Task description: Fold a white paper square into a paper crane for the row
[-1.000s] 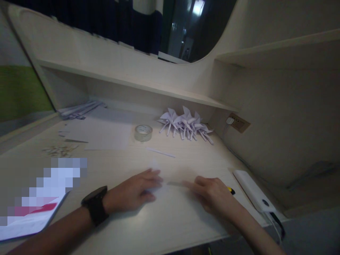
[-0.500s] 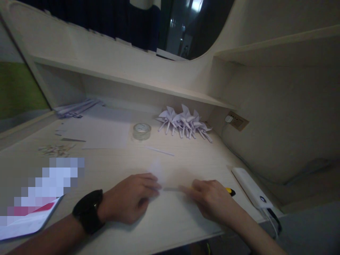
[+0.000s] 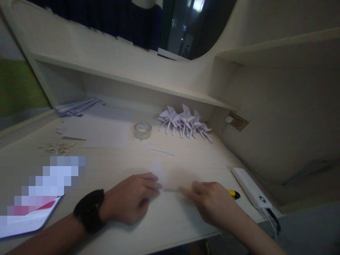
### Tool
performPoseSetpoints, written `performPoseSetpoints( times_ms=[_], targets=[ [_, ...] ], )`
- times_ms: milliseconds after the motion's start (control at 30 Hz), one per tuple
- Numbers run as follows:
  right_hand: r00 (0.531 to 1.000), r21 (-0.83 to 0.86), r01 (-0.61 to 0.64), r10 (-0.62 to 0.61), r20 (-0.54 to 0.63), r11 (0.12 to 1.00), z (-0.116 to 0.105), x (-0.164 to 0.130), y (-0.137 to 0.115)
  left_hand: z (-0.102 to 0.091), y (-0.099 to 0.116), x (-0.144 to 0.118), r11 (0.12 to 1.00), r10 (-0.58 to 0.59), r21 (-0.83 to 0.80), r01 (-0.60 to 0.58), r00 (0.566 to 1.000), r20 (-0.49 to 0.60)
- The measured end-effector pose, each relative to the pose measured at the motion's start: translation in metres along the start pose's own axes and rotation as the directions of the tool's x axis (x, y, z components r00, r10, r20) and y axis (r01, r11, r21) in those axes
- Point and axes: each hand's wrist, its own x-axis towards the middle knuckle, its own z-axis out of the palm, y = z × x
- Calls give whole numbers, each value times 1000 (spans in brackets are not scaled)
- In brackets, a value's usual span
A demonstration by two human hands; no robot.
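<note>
My right hand (image 3: 212,200) is closed around a yellow utility knife (image 3: 234,194). The knife's black-tipped end sticks out behind the hand, and its grey blade points left across the desk. My left hand (image 3: 132,198), below a black wristwatch (image 3: 89,212), rests with bent fingers on a small piece of white paper (image 3: 158,170), pinning it to the desk. The blade tip lies close to my left fingertips, at the paper's near edge. Most of the knife handle is hidden by my right hand, and part of the paper by my left fingers.
Beyond my hands lie a thin paper stick (image 3: 160,150), a roll of clear tape (image 3: 142,131) and several paper pinwheels (image 3: 184,120). Paper sheets (image 3: 106,127) and small scraps (image 3: 57,148) are at left, above a blurred-out tablet (image 3: 50,216). A white power bank (image 3: 249,189) sits at right.
The utility knife's rear end has shifted slightly to the right with my right hand. My left hand stays in place on the paper.
</note>
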Motion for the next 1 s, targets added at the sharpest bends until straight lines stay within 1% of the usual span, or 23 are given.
performPoseSetpoints(
  times_ms=[300, 400, 533, 733, 1000],
  targets=[
    [1000, -6, 9, -9, 1, 1000, 0, -1, 0, 2, 0, 1, 1000, -17, -7, 16, 1000, -8],
    [1000, -14, 6, -6, 8, 1000, 0, -1, -1, 2, -1, 0, 1000, -5, -10, 6, 1000, 8],
    [1000, -34, 6, -5, 13, 999, 1, -1, -2, 1, -1, 0, 1000, 7, -7, -7, 1000, -1],
    [1000, -61, -1, 2, 4, 998, -1, -1, -3, 1, 1, 1, 1000, 10, 7, -10, 1000, 27],
    [1000, -41, 14, -14, 15, 999, 0, -1, -2, 3, 1, 1, 999, 34, 37, -34, 999, -4]
  ],
)
